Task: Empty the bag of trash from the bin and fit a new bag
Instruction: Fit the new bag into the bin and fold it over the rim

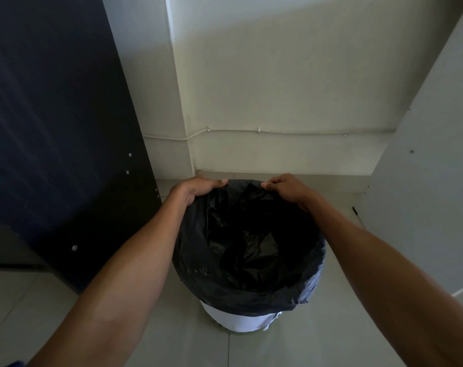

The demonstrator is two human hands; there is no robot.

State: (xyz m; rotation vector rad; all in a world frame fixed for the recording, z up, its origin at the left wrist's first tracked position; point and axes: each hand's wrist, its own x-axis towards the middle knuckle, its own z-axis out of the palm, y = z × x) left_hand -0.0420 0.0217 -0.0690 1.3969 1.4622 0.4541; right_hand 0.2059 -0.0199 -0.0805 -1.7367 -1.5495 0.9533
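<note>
A white round bin (238,317) stands on the floor below me, lined with a black plastic bag (247,263) whose edge is folded over the rim. The bag's inside looks dark and crumpled; I cannot tell what lies in it. My left hand (198,188) grips the bag's edge at the far left of the rim, fingers curled over it. My right hand (284,188) grips the bag's edge at the far right of the rim in the same way. Both forearms reach out over the bin's sides.
A dark cabinet panel (58,133) stands close on the left. A white wall (291,88) with a thin cable lies behind the bin, and a pale panel (431,168) stands on the right. Light floor tiles (26,308) surround the bin.
</note>
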